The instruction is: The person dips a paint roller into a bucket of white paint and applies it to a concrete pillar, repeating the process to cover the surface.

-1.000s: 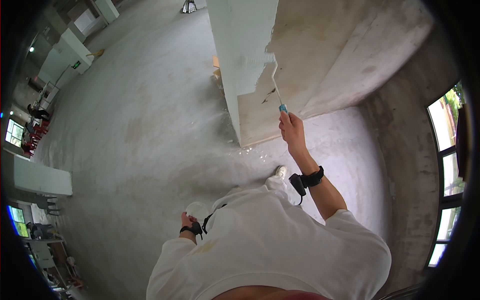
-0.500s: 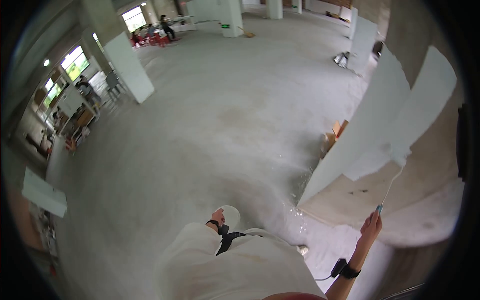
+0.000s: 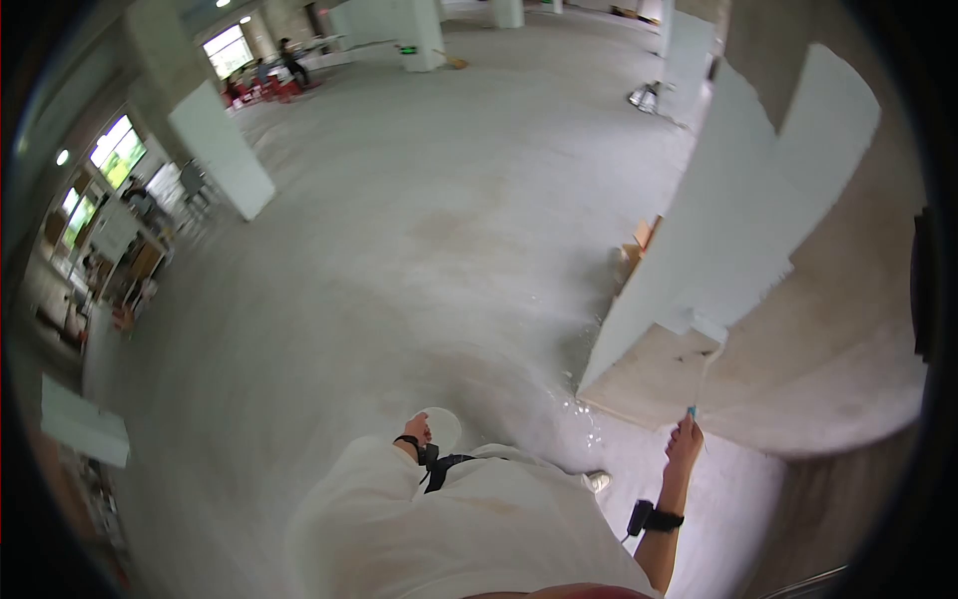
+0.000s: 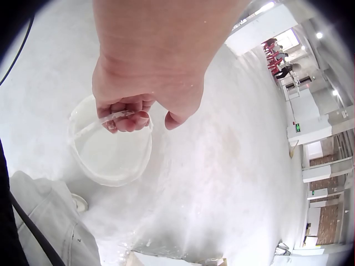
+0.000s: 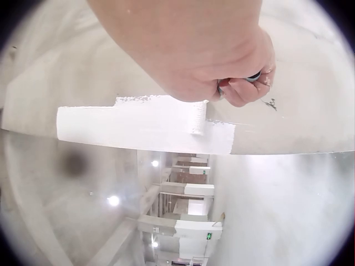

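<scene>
While the left hand [image 4: 145,83] is curling its fingers round the bucket [image 4: 111,147] handle below them, the right hand [image 3: 685,440] is gripping the roller [image 3: 708,329], painting the wall [image 3: 838,299] above its fingers, probably needing another careful stroke next.

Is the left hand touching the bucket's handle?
Touching. In the left wrist view the left hand has its fingers curled round the thin handle of the bucket, which hangs below.
</scene>
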`<action>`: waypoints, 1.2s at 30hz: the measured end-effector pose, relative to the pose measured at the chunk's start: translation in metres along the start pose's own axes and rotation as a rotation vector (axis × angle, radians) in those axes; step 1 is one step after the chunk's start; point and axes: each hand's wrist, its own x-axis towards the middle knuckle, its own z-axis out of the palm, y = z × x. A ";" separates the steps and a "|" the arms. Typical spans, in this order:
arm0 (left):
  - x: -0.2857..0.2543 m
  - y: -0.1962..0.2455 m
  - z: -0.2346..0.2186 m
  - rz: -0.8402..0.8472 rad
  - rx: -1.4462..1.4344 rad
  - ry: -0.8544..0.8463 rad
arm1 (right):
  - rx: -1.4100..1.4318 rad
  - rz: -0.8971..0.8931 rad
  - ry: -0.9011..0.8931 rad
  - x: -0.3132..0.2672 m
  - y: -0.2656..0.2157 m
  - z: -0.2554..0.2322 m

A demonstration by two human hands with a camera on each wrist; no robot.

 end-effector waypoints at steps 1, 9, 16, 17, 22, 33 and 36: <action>0.000 0.002 -0.005 0.020 0.016 -0.020 | 0.015 0.015 -0.007 -0.007 -0.007 0.006; 0.001 0.020 -0.007 -0.111 0.048 -0.072 | 0.228 0.013 -0.178 -0.038 -0.043 0.008; 0.005 0.022 -0.003 -0.169 0.061 -0.090 | 0.267 -0.042 -0.100 -0.062 -0.092 0.011; 0.003 0.023 -0.004 -0.170 0.061 -0.091 | 0.250 -0.084 -0.102 -0.065 -0.101 0.012; -0.003 0.023 -0.001 -0.138 0.045 -0.156 | 0.324 -0.130 -0.094 -0.104 -0.164 0.015; 0.001 0.016 -0.012 -0.147 0.041 -0.156 | 0.294 -0.113 -0.150 -0.111 -0.184 0.015; -0.004 0.019 -0.007 -0.187 0.045 -0.139 | 0.228 -0.115 -0.133 -0.102 -0.167 0.015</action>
